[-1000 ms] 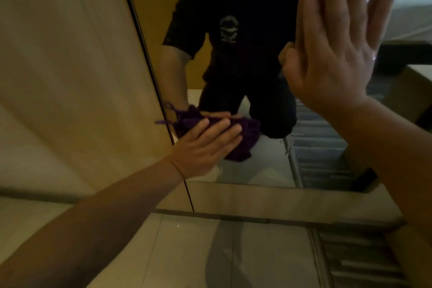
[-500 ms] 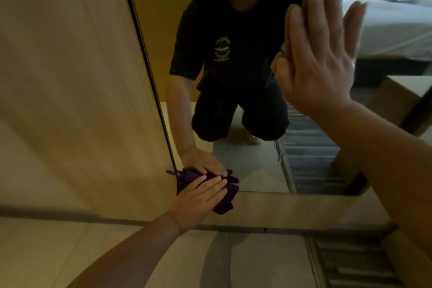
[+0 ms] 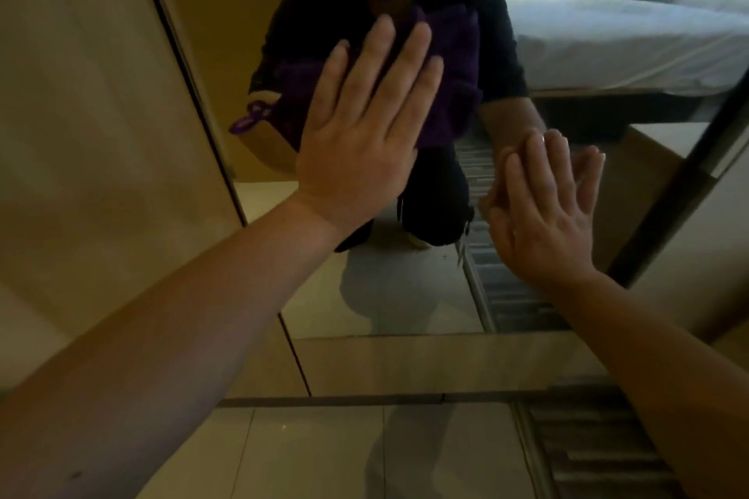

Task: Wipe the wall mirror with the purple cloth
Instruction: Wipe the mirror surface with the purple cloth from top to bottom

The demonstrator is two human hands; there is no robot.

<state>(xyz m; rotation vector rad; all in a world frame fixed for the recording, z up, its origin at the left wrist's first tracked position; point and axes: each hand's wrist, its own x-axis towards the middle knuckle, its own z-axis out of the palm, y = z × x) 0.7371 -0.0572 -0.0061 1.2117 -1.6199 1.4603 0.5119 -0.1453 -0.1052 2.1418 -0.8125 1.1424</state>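
- My left hand (image 3: 356, 142) is spread flat, fingers straight and slightly fanned, palm pressing the purple cloth (image 3: 450, 65) against the mirror (image 3: 405, 296); nothing is clenched, the cloth is only pinned under the palm.
- The cloth sits in the upper middle of the glass, bunched and fuzzy, spilling out past my fingers on the right, with a thin looped tag (image 3: 249, 119) hanging out on the left.
- My right hand (image 3: 543, 215) is also open and flat, fingertips resting on the glass lower right, holding nothing.
- The mirror is smooth and glossy, edged by a thin dark line, set in a pale wood-grain panel (image 3: 101, 113).
- Below it lies a pale tiled floor (image 3: 324, 454).
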